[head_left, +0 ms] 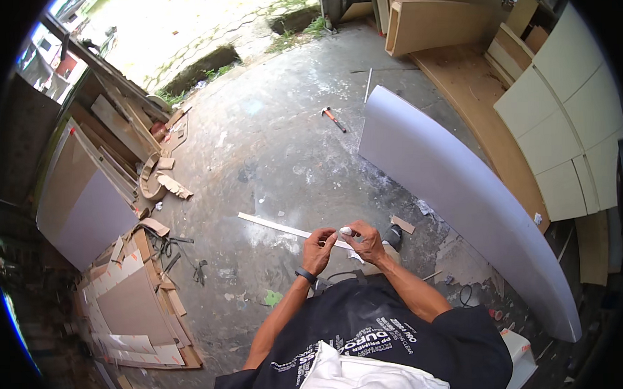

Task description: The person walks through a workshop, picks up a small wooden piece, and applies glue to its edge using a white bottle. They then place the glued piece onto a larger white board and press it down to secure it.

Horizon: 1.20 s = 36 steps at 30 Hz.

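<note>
My two hands are close together in front of my body, fingertips almost meeting. A small white rounded lump [345, 231] is pinched in the fingers of my right hand [367, 245]; its kind is too small to make out. My left hand [318, 253], with a dark band at the wrist, has thumb and fingers drawn together beside the lump; what they hold, if anything, is hidden. Behind both hands runs a long narrow white strip [275, 224], partly covered by them. Whether it touches my fingers, I cannot tell. A crumpled white scrap [355, 256] shows just below the hands.
A long curved pale panel [437, 149] stands on the right, beside a brown board [469, 86]. An orange-handled hammer [334, 119] lies on the concrete floor [255, 148] ahead. Stacked sheets [133, 303] and wood offcuts [174, 185] line the left. A small wooden block [402, 224] lies near my right hand.
</note>
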{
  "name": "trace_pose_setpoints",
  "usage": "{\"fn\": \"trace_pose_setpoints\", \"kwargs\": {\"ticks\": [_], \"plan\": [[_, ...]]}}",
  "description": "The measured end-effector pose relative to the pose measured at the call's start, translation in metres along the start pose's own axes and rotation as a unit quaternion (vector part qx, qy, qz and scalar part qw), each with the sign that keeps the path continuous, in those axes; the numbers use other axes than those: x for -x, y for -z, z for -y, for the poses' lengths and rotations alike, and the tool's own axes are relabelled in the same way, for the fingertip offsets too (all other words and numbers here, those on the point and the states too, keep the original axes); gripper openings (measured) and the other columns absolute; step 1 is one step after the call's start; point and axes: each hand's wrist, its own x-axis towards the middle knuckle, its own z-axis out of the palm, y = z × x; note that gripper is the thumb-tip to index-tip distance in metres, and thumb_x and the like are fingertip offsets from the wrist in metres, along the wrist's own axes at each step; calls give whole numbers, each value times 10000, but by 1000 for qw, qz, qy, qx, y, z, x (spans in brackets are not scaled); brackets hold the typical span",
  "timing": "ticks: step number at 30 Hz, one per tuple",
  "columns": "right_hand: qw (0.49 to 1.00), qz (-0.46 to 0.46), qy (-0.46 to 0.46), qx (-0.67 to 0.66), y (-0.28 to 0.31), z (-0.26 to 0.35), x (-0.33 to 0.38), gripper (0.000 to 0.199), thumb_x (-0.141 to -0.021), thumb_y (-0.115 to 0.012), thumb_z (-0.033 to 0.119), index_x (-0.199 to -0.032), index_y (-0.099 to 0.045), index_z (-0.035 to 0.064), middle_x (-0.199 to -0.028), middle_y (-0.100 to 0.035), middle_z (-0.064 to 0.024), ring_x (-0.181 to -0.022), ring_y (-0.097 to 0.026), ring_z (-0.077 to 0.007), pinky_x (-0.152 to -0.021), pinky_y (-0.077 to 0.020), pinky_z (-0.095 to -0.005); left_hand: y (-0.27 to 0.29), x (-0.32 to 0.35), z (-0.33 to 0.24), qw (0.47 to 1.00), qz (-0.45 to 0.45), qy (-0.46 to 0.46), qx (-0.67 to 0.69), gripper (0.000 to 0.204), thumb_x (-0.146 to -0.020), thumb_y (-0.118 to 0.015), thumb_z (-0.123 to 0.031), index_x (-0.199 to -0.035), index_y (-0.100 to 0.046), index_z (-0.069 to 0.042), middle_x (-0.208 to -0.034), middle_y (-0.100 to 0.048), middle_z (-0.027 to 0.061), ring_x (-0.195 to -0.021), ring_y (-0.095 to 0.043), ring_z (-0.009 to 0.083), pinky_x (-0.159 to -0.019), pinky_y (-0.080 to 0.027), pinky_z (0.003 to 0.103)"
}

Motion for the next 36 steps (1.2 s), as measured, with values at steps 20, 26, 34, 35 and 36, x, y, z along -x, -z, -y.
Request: {"fn": "trace_pose_setpoints", "kwargs": {"ticks": [20, 26, 34, 35, 36], "plan": [[709, -511, -477, 98, 233, -341, 162, 238, -893, -782, 207, -912, -676, -5, -744, -648, -83, -675, -628, -203, -639, -493, -352, -436, -327, 124, 853, 407, -14, -326, 332, -923, -640, -311, -977, -750, -2, -895, -755, 196, -870, -738, 355, -781, -564, 416], [658, -604, -448, 50, 123, -442, 197, 216, -874, -790, 134, -1067, -734, 54, -846, -653, -52, -714, -609, -154, -659, -500, -323, -510, -336, 356, 688, 535, -30, -490, 274, -855, -649, -252, -991, -748, -34, -1024, -736, 235, -1012, -696, 426, -905, -547, 502], [600, -575, -547, 103, 79, -675, 331, 172, -884, -770, 103, -1024, -690, 45, -892, -643, -95, -778, -649, -227, -697, -519, -357, -610, -298, 551, 564, 566, -135, -585, 467, -871, -644, -216, -1286, -563, -19, -1390, -540, 224, -1268, -546, 407, -1034, -475, 512], [602, -592, -528, 93, 80, -699, 339, 173, -886, -764, 98, -1033, -688, 46, -907, -647, -99, -778, -652, -241, -706, -524, -369, -624, -298, 565, 564, 566, -166, -578, 498, -875, -641, -209, -1321, -529, -17, -1447, -485, 229, -1302, -511, 406, -1053, -454, 520], [602, -606, -512, 88, 80, -721, 354, 175, -888, -757, 93, -1041, -687, 47, -923, -652, -103, -778, -655, -254, -715, -529, -381, -639, -289, 577, 577, 539, -230, -569, 561, -879, -650, -191, -1389, -478, -35, -1461, -452, 235, -1309, -495, 415, -1072, -432, 527]]}}
